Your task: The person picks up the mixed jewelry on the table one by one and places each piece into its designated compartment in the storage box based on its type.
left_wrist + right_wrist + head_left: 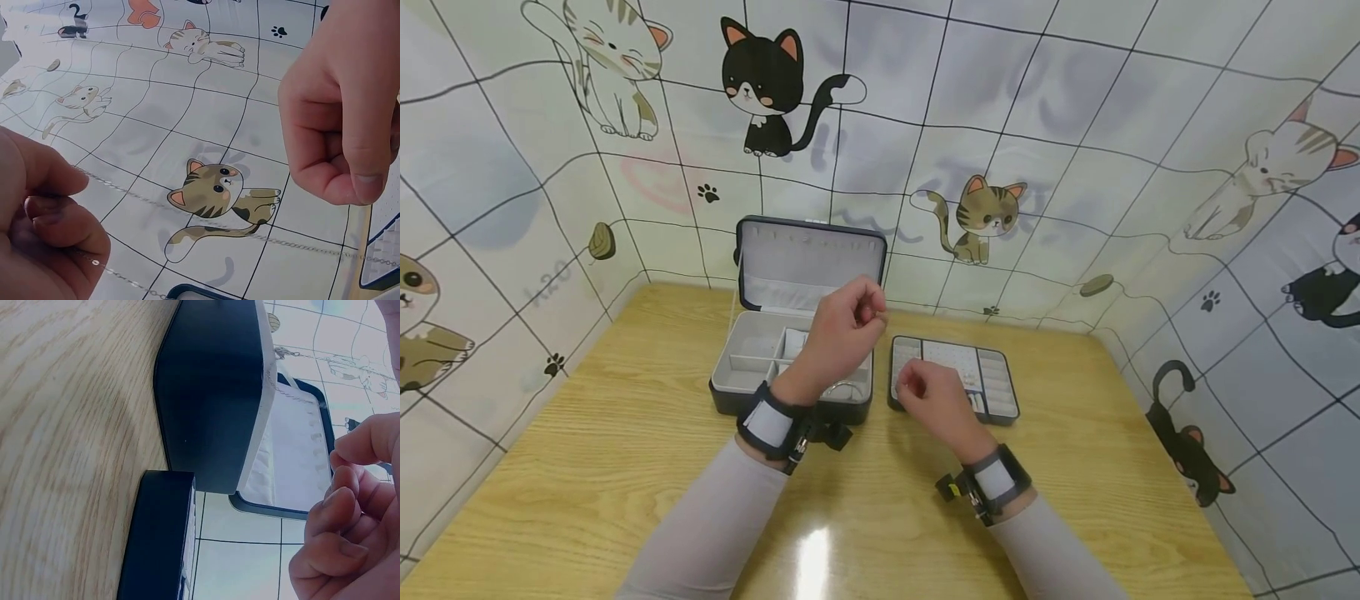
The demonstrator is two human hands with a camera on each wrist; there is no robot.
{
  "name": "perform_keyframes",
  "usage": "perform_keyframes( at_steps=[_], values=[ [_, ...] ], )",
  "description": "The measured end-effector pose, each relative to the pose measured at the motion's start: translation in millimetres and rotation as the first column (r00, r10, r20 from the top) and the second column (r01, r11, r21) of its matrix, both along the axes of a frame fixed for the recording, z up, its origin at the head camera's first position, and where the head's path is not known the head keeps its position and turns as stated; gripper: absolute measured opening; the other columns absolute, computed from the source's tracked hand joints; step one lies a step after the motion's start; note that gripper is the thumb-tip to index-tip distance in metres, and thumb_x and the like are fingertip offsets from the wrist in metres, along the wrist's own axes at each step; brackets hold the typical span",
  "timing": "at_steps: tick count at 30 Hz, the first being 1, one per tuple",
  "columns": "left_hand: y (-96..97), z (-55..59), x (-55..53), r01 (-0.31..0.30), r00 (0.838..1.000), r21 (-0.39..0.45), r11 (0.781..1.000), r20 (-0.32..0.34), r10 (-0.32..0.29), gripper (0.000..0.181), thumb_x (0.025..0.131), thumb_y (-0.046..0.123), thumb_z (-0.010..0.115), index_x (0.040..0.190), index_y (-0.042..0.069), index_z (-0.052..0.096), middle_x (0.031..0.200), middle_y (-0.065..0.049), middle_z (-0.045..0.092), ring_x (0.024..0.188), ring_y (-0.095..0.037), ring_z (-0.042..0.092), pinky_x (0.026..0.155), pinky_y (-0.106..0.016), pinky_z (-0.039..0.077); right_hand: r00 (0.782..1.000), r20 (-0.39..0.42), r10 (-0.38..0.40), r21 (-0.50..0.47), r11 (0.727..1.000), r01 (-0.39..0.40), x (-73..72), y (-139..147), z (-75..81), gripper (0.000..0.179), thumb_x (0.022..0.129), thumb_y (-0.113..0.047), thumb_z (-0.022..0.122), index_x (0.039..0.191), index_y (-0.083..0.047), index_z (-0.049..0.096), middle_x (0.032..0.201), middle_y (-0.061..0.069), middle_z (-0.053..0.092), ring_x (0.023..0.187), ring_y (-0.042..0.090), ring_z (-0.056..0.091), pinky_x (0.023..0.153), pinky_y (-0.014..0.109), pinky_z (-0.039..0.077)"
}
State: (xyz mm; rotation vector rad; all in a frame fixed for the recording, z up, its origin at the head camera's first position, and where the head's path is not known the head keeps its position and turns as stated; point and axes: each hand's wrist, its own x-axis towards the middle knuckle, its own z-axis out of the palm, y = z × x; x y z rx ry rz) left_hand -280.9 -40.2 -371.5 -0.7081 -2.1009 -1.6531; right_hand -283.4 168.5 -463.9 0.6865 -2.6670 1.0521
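Note:
My left hand (pixel 842 333) is raised over the open jewelry box (pixel 745 379), pinching a thin silver chain necklace (pixel 325 250). Two strands hang from its fingers in the left wrist view, and a clasp end of the necklace (pixel 284 354) shows beside the box in the right wrist view. Lower and to the right, my right hand (pixel 932 396) hovers above the near left part of a shallow jewelry tray (pixel 997 367). Its fingers are curled, thumb tip against the index finger, and nothing shows between them.
The box lid (pixel 808 262) stands upright at the back, with a row of hooks along its top. A round silver bangle-like piece (pixel 847 388) lies in a front compartment. Cat-patterned sheeting (pixel 880 108) walls the wooden table (pixel 587 433) at back and sides.

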Motion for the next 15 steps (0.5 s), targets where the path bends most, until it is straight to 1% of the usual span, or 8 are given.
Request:
perform_keyframes(
  at_steps=[3, 6, 8, 10, 15],
  values=[
    [0.1, -0.2, -0.1, 0.003, 0.999, 0.017, 1.0, -0.042, -0.002, 0.012, 0.094, -0.003, 0.061, 0.092, 0.008, 0.057, 0.075, -0.002, 0.046, 0.066, -0.017, 0.046, 0.061, -0.024, 0.035, 1.0, -0.004, -0.012, 0.002, 1.0, 0.012, -0.5, -1.3, -1.1, 0.012, 0.093, -0.011, 0.07, 0.086, -0.02, 0.066, 0.072, -0.006, 0.058, 0.067, 0.013, 0.054, 0.062, 0.025, 0.045],
    [-0.7, -0.2, 0.7, 0.025, 0.997, 0.029, 0.999, -0.068, -0.023, 0.014, 0.09, -0.006, 0.059, 0.092, 0.007, 0.056, 0.074, -0.002, 0.045, 0.065, -0.017, 0.044, 0.059, -0.023, 0.034, 1.0, -0.003, -0.012, -0.004, 1.0, 0.012, 0.0, -2.5, -2.4, 0.013, 0.094, -0.011, 0.07, 0.086, -0.02, 0.066, 0.072, -0.006, 0.058, 0.067, 0.013, 0.054, 0.061, 0.025, 0.045],
    [-1.7, -0.2, 1.2, 0.041, 0.996, 0.033, 0.999, -0.074, -0.039, 0.016, 0.087, -0.008, 0.057, 0.093, 0.007, 0.056, 0.075, -0.003, 0.045, 0.065, -0.017, 0.044, 0.059, -0.023, 0.033, 1.0, -0.002, -0.007, -0.008, 1.0, 0.007, 0.5, -3.3, -3.0, 0.013, 0.094, -0.01, 0.07, 0.086, -0.02, 0.066, 0.072, -0.006, 0.058, 0.066, 0.013, 0.054, 0.061, 0.025, 0.046],
    [-2.3, 0.2, 2.1, 0.055, 0.996, 0.038, 0.998, -0.068, -0.052, 0.016, 0.086, -0.008, 0.057, 0.093, 0.007, 0.056, 0.075, -0.003, 0.045, 0.065, -0.018, 0.043, 0.058, -0.023, 0.033, 1.0, -0.002, -0.003, -0.007, 1.0, 0.003, 0.7, -3.8, -4.1, 0.014, 0.094, -0.01, 0.07, 0.085, -0.02, 0.066, 0.072, -0.006, 0.057, 0.066, 0.012, 0.053, 0.061, 0.025, 0.045],
    [-1.9, 1.8, 3.3, 0.055, 0.997, 0.045, 0.997, -0.056, -0.052, 0.013, 0.093, -0.002, 0.064, 0.09, 0.008, 0.057, 0.074, -0.002, 0.045, 0.063, -0.017, 0.044, 0.058, -0.024, 0.035, 1.0, -0.009, -0.01, 0.011, 1.0, 0.01, 0.4, -5.4, -6.5, 0.015, 0.093, -0.009, 0.071, 0.085, -0.02, 0.065, 0.071, -0.007, 0.057, 0.065, 0.01, 0.052, 0.061, 0.024, 0.044]
  ],
)
